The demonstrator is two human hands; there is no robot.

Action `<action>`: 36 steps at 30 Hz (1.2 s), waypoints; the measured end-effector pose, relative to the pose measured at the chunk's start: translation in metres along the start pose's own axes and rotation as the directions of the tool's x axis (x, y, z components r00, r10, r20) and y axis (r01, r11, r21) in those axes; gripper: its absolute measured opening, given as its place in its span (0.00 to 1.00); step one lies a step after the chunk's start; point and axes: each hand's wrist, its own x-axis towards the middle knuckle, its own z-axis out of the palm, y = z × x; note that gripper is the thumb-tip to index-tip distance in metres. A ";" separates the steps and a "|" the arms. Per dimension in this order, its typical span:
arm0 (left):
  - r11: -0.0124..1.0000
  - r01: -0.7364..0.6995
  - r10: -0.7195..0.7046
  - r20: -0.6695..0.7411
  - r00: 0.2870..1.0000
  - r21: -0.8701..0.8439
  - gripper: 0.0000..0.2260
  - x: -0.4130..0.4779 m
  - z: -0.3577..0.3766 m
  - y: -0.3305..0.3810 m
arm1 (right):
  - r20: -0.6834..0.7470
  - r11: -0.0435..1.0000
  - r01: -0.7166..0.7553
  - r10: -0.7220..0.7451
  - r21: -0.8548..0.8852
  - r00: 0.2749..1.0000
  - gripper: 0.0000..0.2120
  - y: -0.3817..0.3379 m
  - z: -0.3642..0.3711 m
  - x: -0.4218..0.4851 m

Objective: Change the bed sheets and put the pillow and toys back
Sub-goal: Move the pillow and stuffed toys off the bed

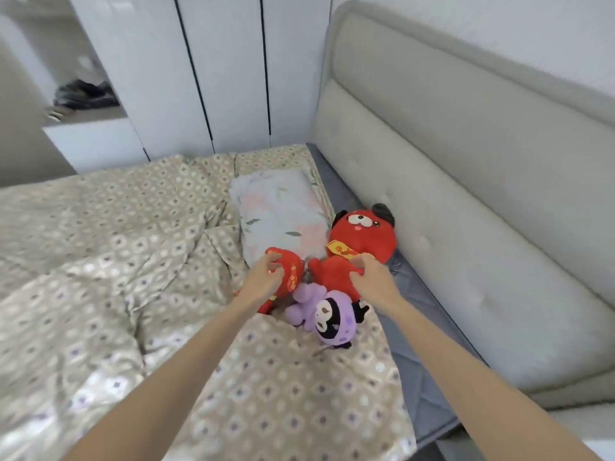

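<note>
On the bed (pixel 420 337), left hand (pixel 264 280) grips a small red toy (pixel 293 268), right hand (pixel 374 277) the red dog (pixel 364 235).

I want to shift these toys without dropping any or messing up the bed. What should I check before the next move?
1. Left hand grips the small red toy: ok.
2. Right hand grips the big red dog toy: ok.
3. Purple toy secured: not ok, it lies loose between the hands and neither holds it.
4. Pillow lying flat at the headboard end: ok.
5. Mattress fully covered: not ok, a blue-grey strip shows bare along the headboard.
6. Sheet under the patterned quilt is smooth: cannot tell.
</note>
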 end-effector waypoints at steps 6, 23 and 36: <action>0.997 0.051 -0.048 -0.057 0.997 0.059 0.17 0.083 0.009 -0.001 | 0.118 0.999 0.004 0.000 -0.039 0.993 0.16 0.006 0.029 0.107; 0.902 0.194 -0.223 0.031 0.974 0.385 0.30 0.272 0.085 -0.119 | 0.392 0.971 0.083 0.012 -0.224 0.920 0.25 0.085 0.189 0.316; 0.910 0.212 -0.268 0.118 0.956 0.355 0.30 0.300 0.076 -0.152 | 0.364 0.681 0.354 -0.136 -0.641 0.922 0.25 0.100 0.251 0.358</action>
